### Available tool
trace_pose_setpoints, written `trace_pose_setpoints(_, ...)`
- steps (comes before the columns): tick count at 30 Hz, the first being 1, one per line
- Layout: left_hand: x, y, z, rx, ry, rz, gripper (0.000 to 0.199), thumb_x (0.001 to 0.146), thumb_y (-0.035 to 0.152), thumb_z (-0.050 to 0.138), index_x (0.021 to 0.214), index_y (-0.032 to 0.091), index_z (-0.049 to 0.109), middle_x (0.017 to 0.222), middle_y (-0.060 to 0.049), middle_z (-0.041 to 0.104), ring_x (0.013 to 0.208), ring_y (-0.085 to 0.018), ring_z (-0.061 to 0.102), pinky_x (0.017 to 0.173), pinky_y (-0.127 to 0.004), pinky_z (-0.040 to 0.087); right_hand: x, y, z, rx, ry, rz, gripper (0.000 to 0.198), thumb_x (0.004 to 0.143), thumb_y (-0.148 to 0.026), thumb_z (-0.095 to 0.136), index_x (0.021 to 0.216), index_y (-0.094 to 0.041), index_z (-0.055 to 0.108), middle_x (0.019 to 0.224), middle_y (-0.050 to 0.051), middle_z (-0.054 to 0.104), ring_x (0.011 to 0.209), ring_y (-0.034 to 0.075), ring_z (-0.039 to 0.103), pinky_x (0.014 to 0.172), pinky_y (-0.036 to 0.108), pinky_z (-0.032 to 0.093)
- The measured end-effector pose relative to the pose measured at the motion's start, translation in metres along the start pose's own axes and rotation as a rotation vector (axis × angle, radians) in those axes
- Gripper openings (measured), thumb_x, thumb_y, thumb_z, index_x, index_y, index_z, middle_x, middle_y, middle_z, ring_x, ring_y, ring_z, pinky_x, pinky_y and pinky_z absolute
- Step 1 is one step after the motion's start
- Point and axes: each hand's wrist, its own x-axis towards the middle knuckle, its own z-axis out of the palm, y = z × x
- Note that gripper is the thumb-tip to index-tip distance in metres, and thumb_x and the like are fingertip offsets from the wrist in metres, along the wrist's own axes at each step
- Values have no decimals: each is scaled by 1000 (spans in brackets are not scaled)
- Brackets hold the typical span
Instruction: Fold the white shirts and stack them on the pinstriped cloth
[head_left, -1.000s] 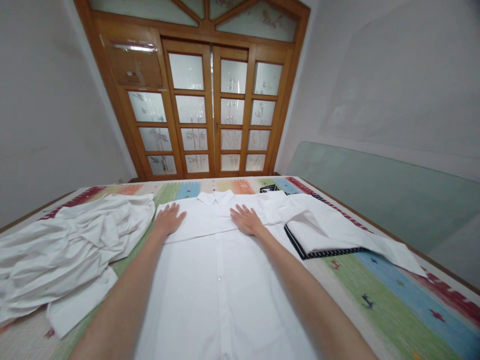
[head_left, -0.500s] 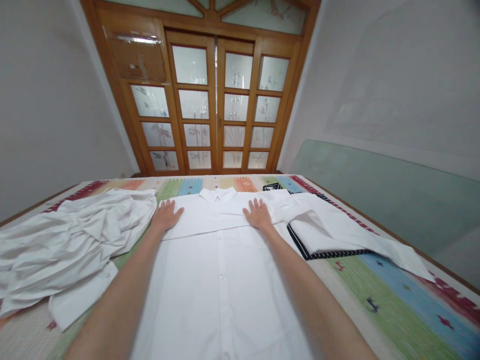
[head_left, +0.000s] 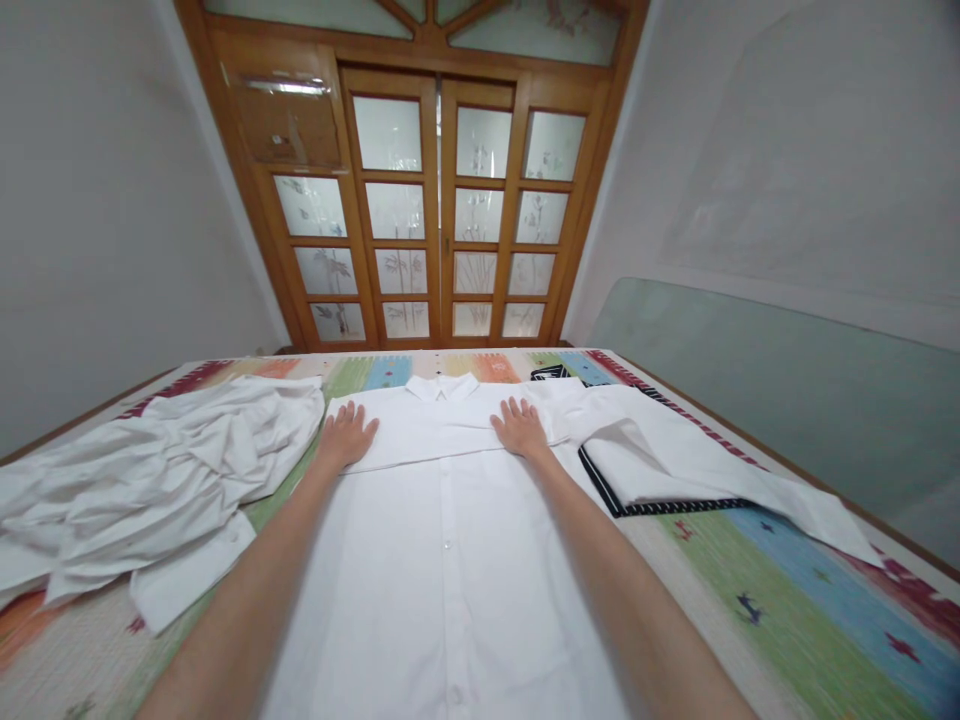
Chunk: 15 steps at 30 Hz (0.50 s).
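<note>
A white button-up shirt (head_left: 446, 560) lies front side up before me, its collar (head_left: 442, 386) at the far end. One sleeve is folded across the chest; the other stretches out to the right. My left hand (head_left: 349, 436) rests flat on the shirt near the left shoulder, fingers spread. On the folded sleeve, toward the right shoulder, lies my right hand (head_left: 520, 428), palm down with its fingers slightly apart. Neither hand grips the cloth.
A crumpled white garment (head_left: 172, 460) lies at the left. Under the right sleeve is a folded white piece with black striped trim (head_left: 675, 506). A patterned multicolored cover (head_left: 750, 590) spreads beneath everything. Wooden glass-paned doors (head_left: 442, 210) stand beyond; a pale green headboard-like panel (head_left: 750, 350) is at right.
My view has shifted slightly, so everything sits a little farther right. My left hand has slid a little inward on the shirt; the right hand stays in about the same place.
</note>
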Motion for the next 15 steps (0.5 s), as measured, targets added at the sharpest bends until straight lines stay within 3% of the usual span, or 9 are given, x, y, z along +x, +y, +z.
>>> trace_pose_setpoints(8,-18,6,-5,-25,-33,1,66,97,46,22,147,5,34,157,-18,28,146,-32,23,116,-49,25,-3,0,-2,-24,-15,-31,65,100,-45,11,155,-14,20,163,9,13,149,27,10,117,44,7)
trace_pose_setpoints(15,-30,8,-4,-64,-12,31,68,97,48,21,147,3,33,156,-20,30,146,-32,22,116,-49,24,-4,0,-3,-35,9,-36,63,100,-45,14,154,-13,25,162,10,18,148,28,14,117,44,10)
